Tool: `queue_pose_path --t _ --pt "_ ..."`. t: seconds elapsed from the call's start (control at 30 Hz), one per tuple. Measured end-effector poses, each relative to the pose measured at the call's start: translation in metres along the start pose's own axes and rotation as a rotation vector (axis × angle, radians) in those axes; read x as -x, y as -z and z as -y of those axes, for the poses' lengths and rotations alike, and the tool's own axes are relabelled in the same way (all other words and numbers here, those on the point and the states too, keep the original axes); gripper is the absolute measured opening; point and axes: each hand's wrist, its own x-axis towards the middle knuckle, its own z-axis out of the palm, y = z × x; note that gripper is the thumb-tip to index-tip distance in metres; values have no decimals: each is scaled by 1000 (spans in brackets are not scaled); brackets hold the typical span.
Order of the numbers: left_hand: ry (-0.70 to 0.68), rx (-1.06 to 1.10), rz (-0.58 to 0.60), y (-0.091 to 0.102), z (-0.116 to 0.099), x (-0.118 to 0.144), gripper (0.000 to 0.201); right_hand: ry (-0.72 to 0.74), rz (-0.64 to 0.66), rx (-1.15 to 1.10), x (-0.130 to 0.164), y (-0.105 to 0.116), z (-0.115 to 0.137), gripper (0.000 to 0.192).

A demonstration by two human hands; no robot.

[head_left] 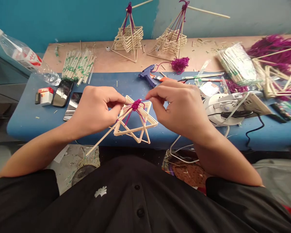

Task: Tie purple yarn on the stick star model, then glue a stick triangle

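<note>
A small frame of thin wooden sticks (145,129) stands at the blue table's front edge, star-like in outline. At its top is a knotted bunch of magenta yarn (136,105), with strands hanging down among the sticks. My left hand (97,105), closed in a pinch, is at the left of the knot with a strand between thumb and finger. One longer stick (97,143) slants down to the left beneath that hand. On the other side, my right hand (178,105) pinches a yarn end drawn out rightward from the knot. Its fingertips are close to the knot.
Two stick structures with yarn tops (128,37) stand at the back. A purple glue gun (147,76) and yarn ball (180,65) lie ahead. Bundled sticks (79,65), a bottle (26,55) and phones (62,93) are left; a white corded device (225,108) sits right.
</note>
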Motion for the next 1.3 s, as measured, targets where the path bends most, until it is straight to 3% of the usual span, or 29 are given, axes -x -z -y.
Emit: queue_pose_path --t 0.1,0.23,0.4,0.53,0.63,0.8,0.93,1.13,1.3 --pt "-23 65 70 4 1 -6 19 -39 29 -74 -3 4 1 10" --pt "-16 456 139 -4 18 -15 6 -185 73 -379 -8 -3 -5 6" --pt "86 986 237 -34 41 -23 33 -358 104 -892 -8 -30 -20 13" --pt "55 1176 219 -52 43 -25 36 -359 69 -1306 -7 -43 -20 24" --pt "12 1221 215 -52 39 -27 33 -286 133 -1473 -7 -43 -15 35" --pt "-19 1177 292 -41 33 -28 23 -167 201 -1450 -6 -37 -16 33" --pt "-14 1131 292 -37 33 -26 20 -219 213 -1435 -3 -33 -19 32" --pt "32 1102 199 -42 33 -19 23 -322 228 -1563 3 -38 -21 31" --pt "144 1103 180 -40 25 -17 30 -396 216 -1575 2 -40 -19 39"
